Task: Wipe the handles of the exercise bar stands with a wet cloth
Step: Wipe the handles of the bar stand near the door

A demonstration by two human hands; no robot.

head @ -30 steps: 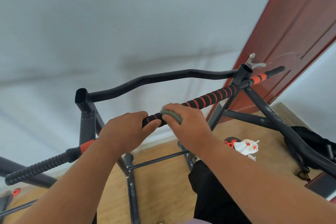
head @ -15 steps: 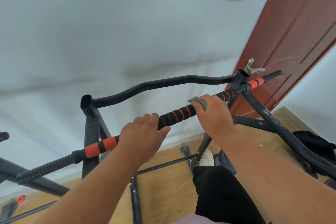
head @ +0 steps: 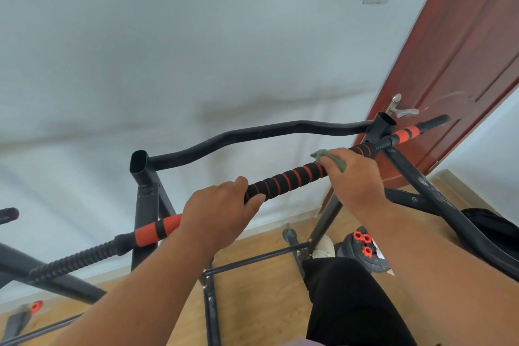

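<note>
Cloth (head: 335, 159) sits wrapped under our right hand (head: 355, 177), curled round the foam grip (head: 289, 177) near the door-side post (head: 383, 128). Our left hand (head: 222, 211) clasps the grip's other end; we judge the stroke nearly complete, other handles remaining.

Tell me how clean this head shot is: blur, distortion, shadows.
Head view: wide-angle bending curves the door edge and wall; soft grey shadows of the frame smear across the wall; the padded bar, left hand and right hand with the green cloth are fairly sharp; corners soften, no harsh glare.
</note>
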